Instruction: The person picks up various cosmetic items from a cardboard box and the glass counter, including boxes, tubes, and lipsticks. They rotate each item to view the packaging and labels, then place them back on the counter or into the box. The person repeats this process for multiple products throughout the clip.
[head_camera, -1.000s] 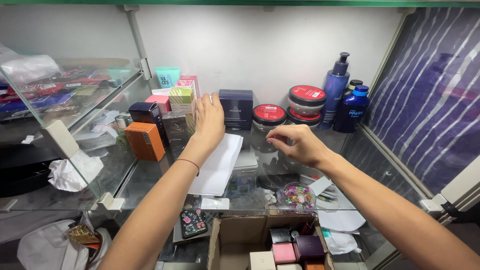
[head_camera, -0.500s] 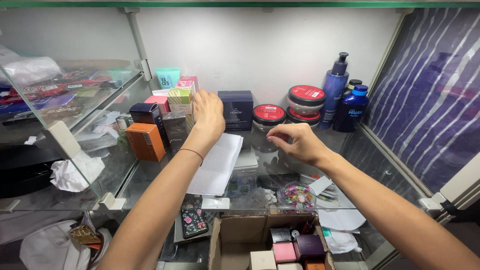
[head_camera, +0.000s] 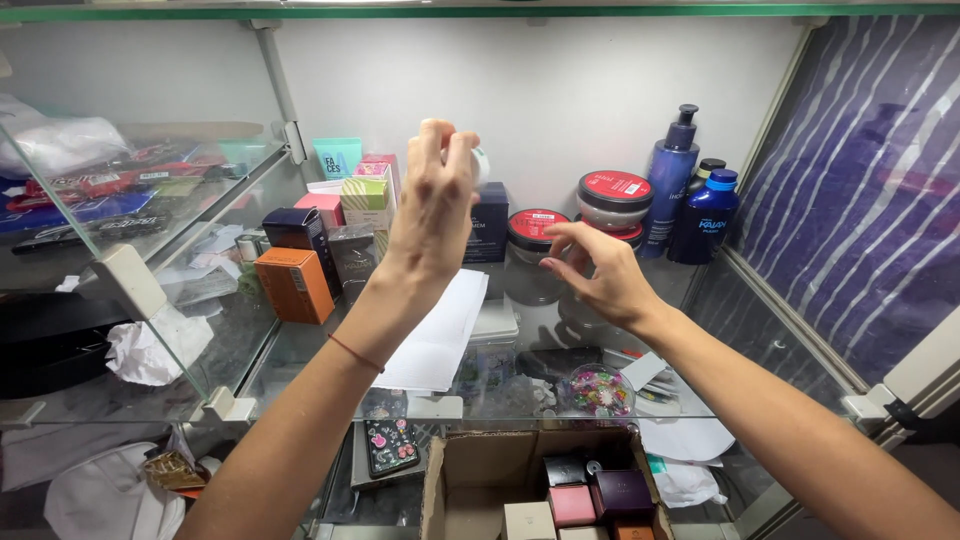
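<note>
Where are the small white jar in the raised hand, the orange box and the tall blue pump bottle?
small white jar (head_camera: 481, 165), head view, visible side beside the fingers.
orange box (head_camera: 292, 285), head view, front face.
tall blue pump bottle (head_camera: 670, 195), head view, body.

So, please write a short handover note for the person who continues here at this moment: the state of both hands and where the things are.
Left hand: raised above the glass shelf, fingers pinching a small white object, mostly hidden.
Right hand: open, empty, hovering near the red-lidded jar.
On the shelf: small boxes at left, white paper, blue bottles at right.
Below: an open cardboard box with small boxes inside.
Done or left: cannot tell from this view.
</note>
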